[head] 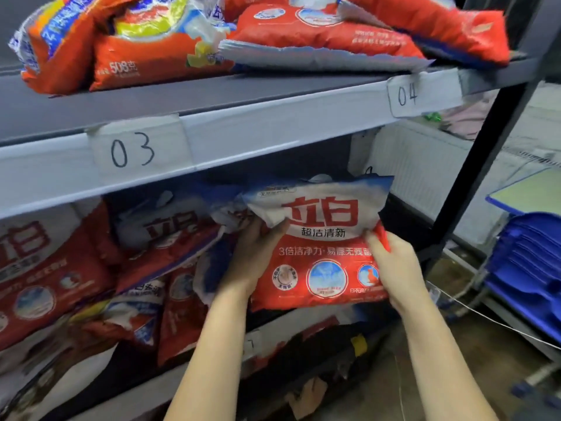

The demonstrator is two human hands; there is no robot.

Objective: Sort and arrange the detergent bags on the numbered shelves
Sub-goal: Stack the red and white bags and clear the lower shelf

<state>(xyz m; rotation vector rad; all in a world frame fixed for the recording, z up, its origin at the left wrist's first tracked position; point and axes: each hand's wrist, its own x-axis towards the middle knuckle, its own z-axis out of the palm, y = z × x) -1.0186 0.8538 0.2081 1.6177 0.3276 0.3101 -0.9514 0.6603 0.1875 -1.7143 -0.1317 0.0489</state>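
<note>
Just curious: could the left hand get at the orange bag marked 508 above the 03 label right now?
Probably not yet: the left hand is gripping the red-and-white detergent bag. Otherwise the orange bag marked 508 lies unblocked at the shelf's front.

Both hands hold a red-and-white bag point(318, 244) upright in front of the lower shelf. The left hand point(253, 253) grips its left edge, thumb on the white upper face; the right hand point(394, 262) pinches its right edge. Left of the left fingers, similar bags point(170, 247) lean together. Above the fingers, labels 03 point(133, 150) and 04 point(408, 95) mark the upper shelf point(243, 132), where orange bags point(121, 41) and red bags point(328, 34) lie.
</note>
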